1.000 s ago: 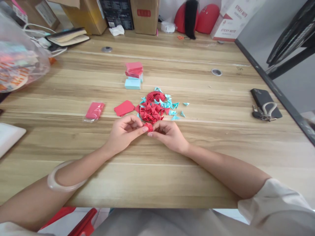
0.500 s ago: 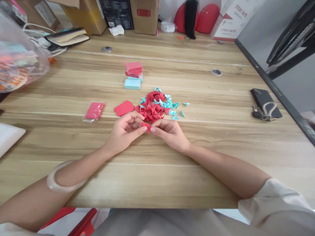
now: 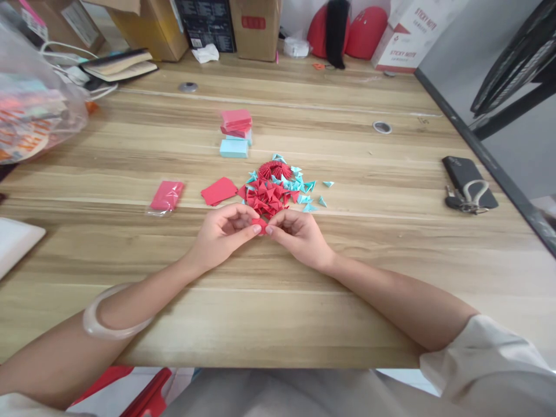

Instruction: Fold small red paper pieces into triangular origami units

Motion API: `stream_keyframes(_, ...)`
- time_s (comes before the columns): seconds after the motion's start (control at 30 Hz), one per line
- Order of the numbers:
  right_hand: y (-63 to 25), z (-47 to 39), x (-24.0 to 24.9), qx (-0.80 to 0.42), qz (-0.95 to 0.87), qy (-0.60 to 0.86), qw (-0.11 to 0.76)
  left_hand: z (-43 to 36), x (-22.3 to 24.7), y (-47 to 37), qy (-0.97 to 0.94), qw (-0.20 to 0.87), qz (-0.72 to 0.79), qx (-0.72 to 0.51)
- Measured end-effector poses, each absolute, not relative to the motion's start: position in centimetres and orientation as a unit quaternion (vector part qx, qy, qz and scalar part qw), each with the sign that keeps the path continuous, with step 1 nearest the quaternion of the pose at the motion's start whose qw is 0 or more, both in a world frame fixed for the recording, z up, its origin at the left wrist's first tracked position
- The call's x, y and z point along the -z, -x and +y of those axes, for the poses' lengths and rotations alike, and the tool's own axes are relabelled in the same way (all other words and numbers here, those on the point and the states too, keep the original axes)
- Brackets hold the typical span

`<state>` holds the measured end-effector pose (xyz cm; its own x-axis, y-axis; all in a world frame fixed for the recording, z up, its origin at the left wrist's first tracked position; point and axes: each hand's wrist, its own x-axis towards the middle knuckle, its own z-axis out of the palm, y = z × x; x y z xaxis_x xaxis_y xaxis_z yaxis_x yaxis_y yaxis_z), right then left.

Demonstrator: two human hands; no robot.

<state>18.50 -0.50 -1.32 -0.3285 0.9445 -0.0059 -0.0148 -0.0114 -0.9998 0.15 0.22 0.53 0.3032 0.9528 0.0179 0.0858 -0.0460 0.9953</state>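
Observation:
Between the fingertips of both hands is a small red paper piece [image 3: 260,224]. My left hand [image 3: 223,234] pinches its left side and my right hand [image 3: 302,236] pinches its right side. Just beyond them lies a heap of folded red paper pieces [image 3: 266,197], with folded light blue pieces [image 3: 299,184] around its back and right. A ring of red folded pieces [image 3: 275,169] sits at the back of the heap. Flat red paper sheets [image 3: 218,191] lie to the left, near my left fingers.
A wrapped red pack [image 3: 167,196] lies at the left, and stacked red and light blue packs [image 3: 234,148] stand behind. A black case with keys [image 3: 469,184] is at the right. Boxes [image 3: 255,29] line the back; a plastic bag [image 3: 39,110] stands far left.
The left fingers have shifted slightly right and down, closer to the right fingertips. Less of the small red piece shows between them.

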Motion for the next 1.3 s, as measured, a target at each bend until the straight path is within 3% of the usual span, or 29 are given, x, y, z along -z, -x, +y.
stream_keyframes(0.57, -18.1, -1.4, 1.1, -0.522, -0.584, 0.451, 0.428, -0.2, 0.1, -0.7, -0.501, 0.589, 0.486, -0.407)
stream_keyframes(0.9, -18.2, -1.2, 1.3, -0.551, -0.582, 0.422, 0.423, -0.4, -0.4, -0.3, -0.639, 0.515, 0.447, -0.355)
stream_keyframes(1.3, -18.2, -1.4, 0.8, -0.533, -0.592, 0.441, 0.413, -0.3, -1.0, -1.0, -0.558, 0.583, 0.461, -0.368)
